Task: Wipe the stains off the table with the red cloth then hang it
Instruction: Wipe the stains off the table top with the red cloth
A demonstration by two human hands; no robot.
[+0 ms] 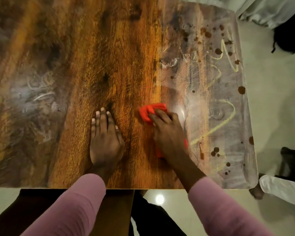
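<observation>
Your right hand (167, 132) presses the bunched red cloth (152, 111) onto the wooden table (109, 57) at lower centre, fingers curled over it. Your left hand (105, 138) lies flat beside it, fingers straight. Brown stains (218, 51) and yellow streaks (228, 109) cover the right side.

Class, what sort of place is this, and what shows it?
Probably a room in a home: a stained wooden table, a pale tiled floor, and a dark bag by white fabric.
</observation>
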